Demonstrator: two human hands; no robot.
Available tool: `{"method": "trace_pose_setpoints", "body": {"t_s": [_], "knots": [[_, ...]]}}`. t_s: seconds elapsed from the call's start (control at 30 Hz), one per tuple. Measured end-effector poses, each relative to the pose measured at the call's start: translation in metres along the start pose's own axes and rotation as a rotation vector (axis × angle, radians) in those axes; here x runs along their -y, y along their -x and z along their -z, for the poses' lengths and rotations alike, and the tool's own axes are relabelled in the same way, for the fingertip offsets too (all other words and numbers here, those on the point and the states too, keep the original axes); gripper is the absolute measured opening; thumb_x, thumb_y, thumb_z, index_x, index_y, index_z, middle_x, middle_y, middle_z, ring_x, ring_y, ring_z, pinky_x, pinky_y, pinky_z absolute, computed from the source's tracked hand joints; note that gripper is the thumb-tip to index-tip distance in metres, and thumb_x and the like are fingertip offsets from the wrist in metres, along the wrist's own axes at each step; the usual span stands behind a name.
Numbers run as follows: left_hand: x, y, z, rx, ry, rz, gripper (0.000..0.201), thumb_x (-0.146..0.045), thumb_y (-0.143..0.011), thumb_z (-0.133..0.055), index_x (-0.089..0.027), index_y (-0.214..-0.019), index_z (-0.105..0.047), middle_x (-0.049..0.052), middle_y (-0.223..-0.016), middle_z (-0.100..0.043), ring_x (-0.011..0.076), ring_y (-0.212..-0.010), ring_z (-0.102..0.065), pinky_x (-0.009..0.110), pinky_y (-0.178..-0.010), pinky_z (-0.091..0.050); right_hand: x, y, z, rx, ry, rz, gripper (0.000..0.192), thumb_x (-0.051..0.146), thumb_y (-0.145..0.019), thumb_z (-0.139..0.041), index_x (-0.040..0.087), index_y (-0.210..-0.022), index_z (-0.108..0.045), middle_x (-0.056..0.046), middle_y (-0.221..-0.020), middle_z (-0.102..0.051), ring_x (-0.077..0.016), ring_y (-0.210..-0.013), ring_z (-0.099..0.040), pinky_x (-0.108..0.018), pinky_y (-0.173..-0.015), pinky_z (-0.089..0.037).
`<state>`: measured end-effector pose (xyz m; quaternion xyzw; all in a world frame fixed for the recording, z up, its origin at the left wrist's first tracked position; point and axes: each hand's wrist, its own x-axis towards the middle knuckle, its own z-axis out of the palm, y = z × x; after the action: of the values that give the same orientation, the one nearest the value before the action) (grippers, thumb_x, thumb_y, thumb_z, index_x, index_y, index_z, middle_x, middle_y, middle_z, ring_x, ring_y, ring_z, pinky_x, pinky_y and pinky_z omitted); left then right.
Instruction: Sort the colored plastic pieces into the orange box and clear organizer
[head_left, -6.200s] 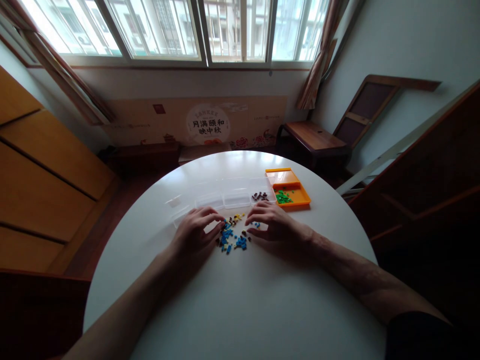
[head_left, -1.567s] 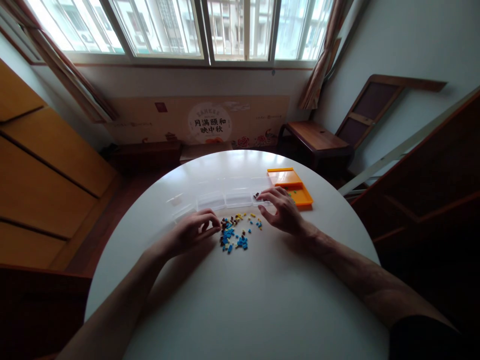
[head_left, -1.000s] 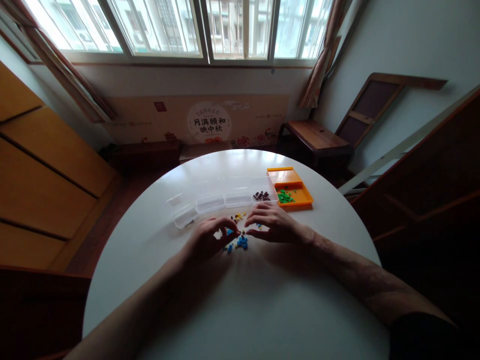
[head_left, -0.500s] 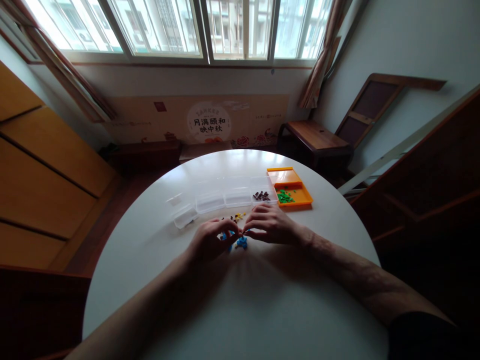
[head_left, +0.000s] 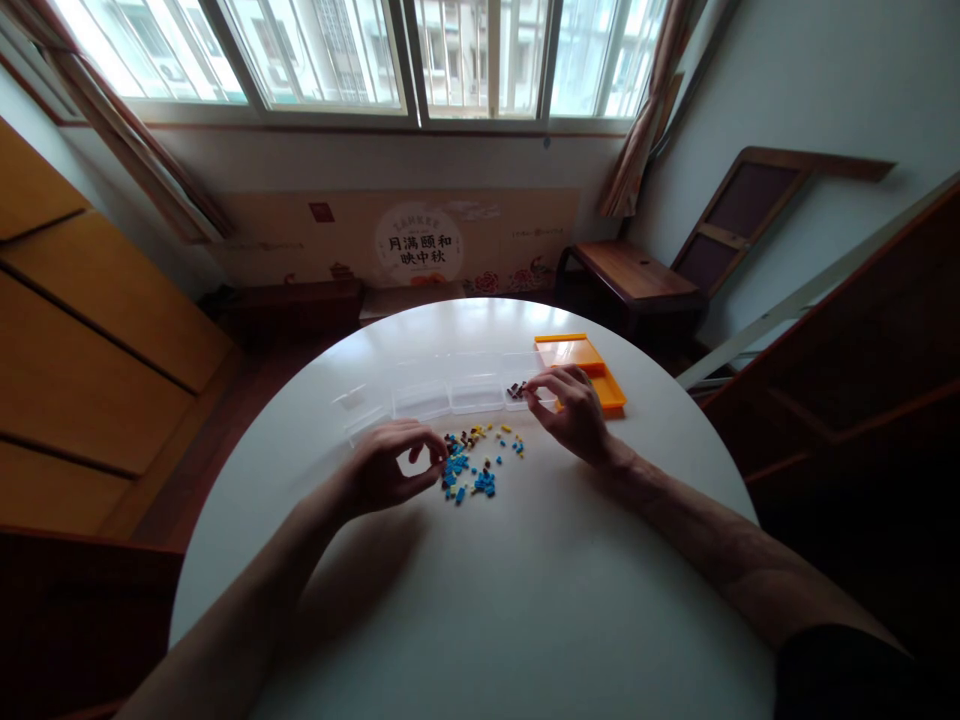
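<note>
A loose pile of small bricks (head_left: pixel 474 464), mostly blue with some yellow and brown, lies on the white table (head_left: pixel 480 590), and everything else sits around that pile. The left hand (head_left: pixel 390 466) rests just left of the pile, its thumb and forefinger curled into a ring with the tips nearly meeting at the pile's left edge; whether a brick is pinched there cannot be told. The right hand (head_left: pixel 576 412) is beyond and right of the pile, fingers bent together over the clear box (head_left: pixel 517 392) that holds brown bricks, tips closed as if pinching, though any piece is too small to see. More clear boxes (head_left: pixel 442 398) line up behind the pile, and an orange tray (head_left: pixel 576 352) sits behind the right hand.
</note>
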<state>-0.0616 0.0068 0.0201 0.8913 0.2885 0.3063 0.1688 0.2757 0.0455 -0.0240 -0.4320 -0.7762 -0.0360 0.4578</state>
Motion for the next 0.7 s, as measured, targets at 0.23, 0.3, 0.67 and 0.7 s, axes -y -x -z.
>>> {"method": "trace_pose_setpoints", "body": {"t_s": [0.23, 0.3, 0.67, 0.7], "knots": [[0.004, 0.005, 0.014, 0.215, 0.1, 0.052, 0.007, -0.028, -0.097, -0.077, -0.021, -0.098, -0.079, 0.003, -0.086, -0.073, 0.0137, -0.075, -0.063, 0.026, -0.072, -0.051, -0.006, 0.002, -0.004, 0.074, 0.079, -0.114, 0.011, 0.025, -0.1, -0.072, 0.023, -0.11, -0.076, -0.007, -0.112, -0.08, -0.0307, -0.11, -0.069, -0.046, -0.103, -0.053], [0.004, 0.006, 0.012, 0.239, 0.115, 0.069, 0.011, -0.032, -0.098, -0.079, -0.021, -0.098, -0.08, 0.003, -0.086, -0.072, 0.0141, -0.076, -0.064, 0.025, -0.073, -0.052, -0.002, 0.002, -0.004, 0.094, 0.053, -0.091, 0.012, 0.025, -0.1, -0.071, 0.023, -0.11, -0.076, -0.008, -0.112, -0.08, -0.0306, -0.109, -0.069, -0.046, -0.102, -0.053], [0.01, 0.01, 0.005, 0.236, 0.056, 0.066, 0.01, -0.031, -0.101, -0.076, -0.024, -0.097, -0.082, 0.001, -0.082, -0.072, 0.0108, -0.068, -0.06, 0.022, -0.065, -0.048, 0.002, 0.003, -0.005, 0.128, -0.043, -0.003, 0.008, 0.023, -0.1, -0.07, 0.023, -0.107, -0.075, -0.007, -0.11, -0.079, -0.0291, -0.105, -0.068, -0.047, -0.099, -0.053], [0.01, 0.01, 0.004, 0.237, 0.044, 0.06, 0.01, -0.031, -0.101, -0.076, -0.024, -0.097, -0.082, 0.001, -0.083, -0.073, 0.0105, -0.068, -0.061, 0.022, -0.065, -0.048, 0.003, 0.003, -0.004, 0.129, -0.048, 0.005, 0.009, 0.023, -0.101, -0.07, 0.023, -0.107, -0.075, -0.007, -0.11, -0.079, -0.029, -0.105, -0.068, -0.047, -0.1, -0.053]]}}
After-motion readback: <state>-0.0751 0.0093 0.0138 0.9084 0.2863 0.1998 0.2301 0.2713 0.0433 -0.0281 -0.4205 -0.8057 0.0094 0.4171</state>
